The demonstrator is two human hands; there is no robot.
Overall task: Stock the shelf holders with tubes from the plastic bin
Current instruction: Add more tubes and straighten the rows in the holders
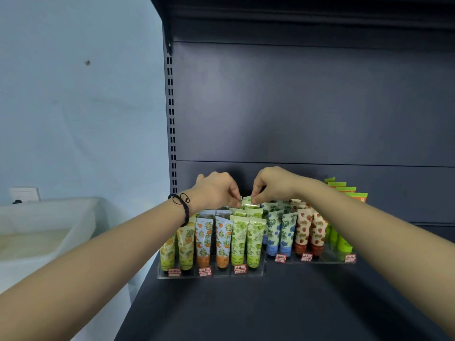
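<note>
Two clear acrylic shelf holders stand on the dark shelf: the left holder [211, 273] carries yellow, orange and green fruit-print tubes, the right holder [327, 258] blue, strawberry and plain green tubes. At the back of the green rows a green-print tube [249, 203] stands upright, its crimped top pinched from both sides. My left hand [216, 190] pinches its left corner and my right hand [272, 184] pinches its right corner. The white plastic bin [81, 217] sits at the left, beside the shelf unit.
The dark shelf surface [270, 306] extends toward me in front of the holders. A dark back panel [307, 107] rises behind them, with a slotted upright [171, 119] at its left edge. A pale wall with a socket [24, 195] lies behind the bin.
</note>
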